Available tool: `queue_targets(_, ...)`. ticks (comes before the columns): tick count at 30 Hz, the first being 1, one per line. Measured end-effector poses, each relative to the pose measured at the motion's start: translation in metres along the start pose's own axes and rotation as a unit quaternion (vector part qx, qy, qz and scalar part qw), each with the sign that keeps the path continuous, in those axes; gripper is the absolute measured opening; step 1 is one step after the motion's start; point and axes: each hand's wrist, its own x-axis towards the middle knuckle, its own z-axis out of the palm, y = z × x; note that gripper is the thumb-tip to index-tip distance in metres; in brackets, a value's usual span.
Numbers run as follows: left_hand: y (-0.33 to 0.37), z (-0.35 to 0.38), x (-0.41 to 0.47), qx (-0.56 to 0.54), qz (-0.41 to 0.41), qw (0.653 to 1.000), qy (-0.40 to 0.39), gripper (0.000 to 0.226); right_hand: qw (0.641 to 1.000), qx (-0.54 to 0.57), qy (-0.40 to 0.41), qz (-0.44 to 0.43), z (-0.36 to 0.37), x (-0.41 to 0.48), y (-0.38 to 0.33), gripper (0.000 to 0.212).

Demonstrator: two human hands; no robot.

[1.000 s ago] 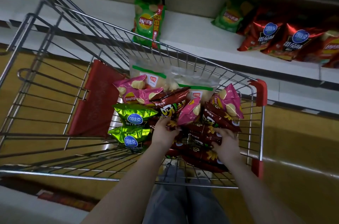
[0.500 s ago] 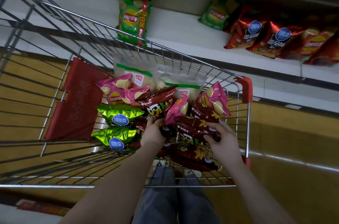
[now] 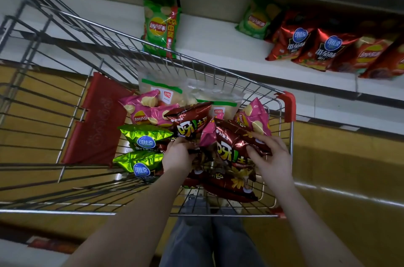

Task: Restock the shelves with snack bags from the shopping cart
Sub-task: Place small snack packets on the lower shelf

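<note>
Cataloguing the silver wire shopping cart [image 3: 288, 105] with red plastic corner caps, we find its load heaped at the right end, beside the white store shelf [image 3: 218, 37].

Item one: glossy maroon foil snack bag [image 3: 234, 142] with large yellow-and-white lettering, raised and tilted above the heap. Our right hand [image 3: 271, 157] grips its right side, thumb across the front face and fingers curled over the upper edge.

Item two: second maroon foil bag [image 3: 188, 122] of the same print, propped up just left of the first. Our left hand [image 3: 178, 155] pinches its lower edge, fingers curled inward, back of the hand facing up.

Item three: more maroon bags [image 3: 229, 188] lying flat under both hands, on the cart floor.

Item four: two pink potato-chip bags, one [image 3: 144, 111] at the left of the heap and one [image 3: 253, 118] at the right, against the cart wall.

Item five: two shiny green foil bags with round blue logos [image 3: 145, 137], stacked one nearer than the other, left of our left hand.

Item six: two clear pouches with green strips [image 3: 161, 92], standing at the far side.

Both bare forearms reach in over the near rim, roughly parallel, the hands apart with the raised maroon bag between them.

On the shelf: an upright green chip bag [image 3: 160, 26] and a row of red foil bags [image 3: 306, 46] farther right.
</note>
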Motion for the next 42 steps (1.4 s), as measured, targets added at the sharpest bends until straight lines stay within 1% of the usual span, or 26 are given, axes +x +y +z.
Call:
queue_targets(3,0.004,-0.021,-0.007,0.045,0.02,0.999,0.019,0.032,1.0,0.022,0.014,0.002,-0.008,0.005,-0.015,0.036)
queue_targets(7,0.011,-0.045,-0.02,0.059,0.018,0.996,0.059,0.035,0.998,0.046,0.028,0.013,-0.02,0.008,-0.037,0.035)
queue_targets(10,0.013,-0.066,-0.03,0.073,0.015,0.995,0.069,0.036,0.998,0.046,0.03,0.009,-0.027,0.008,-0.054,0.034)
queue_targets(14,0.016,-0.095,-0.041,0.014,0.015,0.998,0.067,0.037,0.998,0.052,0.036,-0.004,-0.035,0.009,-0.072,0.032)
queue_targets(17,0.02,-0.121,-0.047,-0.02,0.025,0.998,0.06,0.039,0.996,0.083,0.04,-0.02,-0.041,0.012,-0.083,0.029)
queue_targets(19,0.024,-0.14,-0.054,-0.069,0.027,0.994,0.076,0.04,0.993,0.103,0.049,-0.03,-0.047,0.014,-0.091,0.028)
queue_targets(20,0.027,-0.149,-0.058,-0.111,0.026,0.989,0.093,0.041,0.992,0.108,0.052,-0.034,-0.05,0.015,-0.097,0.033)
queue_targets(22,0.03,-0.162,-0.063,-0.212,0.007,0.968,0.134,0.042,0.991,0.113,0.059,-0.037,-0.054,0.016,-0.105,0.044)
queue_targets(24,0.035,-0.171,-0.065,-0.326,-0.021,0.931,0.163,0.043,0.988,0.132,0.069,-0.031,-0.059,0.017,-0.112,0.051)
queue_targets(26,0.041,-0.176,-0.067,-0.422,-0.056,0.889,0.167,0.05,0.984,0.161,0.076,-0.02,-0.064,0.015,-0.119,0.052)
queue_targets(29,0.047,-0.176,-0.072,-0.508,-0.09,0.845,0.137,0.062,0.98,0.18,0.083,-0.029,-0.069,0.011,-0.127,0.045)
queue_targets(32,0.052,-0.172,-0.073,-0.557,-0.103,0.818,0.094,0.1,0.972,0.215,0.086,-0.047,-0.076,0.005,-0.137,0.038)
queue_targets(33,0.055,-0.172,-0.075,-0.572,-0.112,0.809,0.076,0.102,0.972,0.213,0.085,-0.055,-0.078,0.003,-0.14,0.036)
queue_targets(35,0.065,-0.175,-0.083,-0.61,-0.131,0.781,0.036,0.081,0.973,0.202,0.081,-0.076,-0.084,0.001,-0.144,0.029)
queue_targets(37,0.072,-0.174,-0.089,-0.645,-0.13,0.753,-0.018,0.073,0.974,0.19,0.08,-0.092,-0.089,-0.001,-0.147,0.025)
queue_targets(39,0.076,-0.174,-0.092,-0.655,-0.104,0.746,-0.058,0.07,0.977,0.17,0.076,-0.106,-0.094,-0.003,-0.148,0.025)
queue_targets(42,0.08,-0.171,-0.096,-0.666,-0.08,0.736,-0.097,0.066,0.98,0.145,0.066,-0.117,-0.101,-0.007,-0.147,0.03)
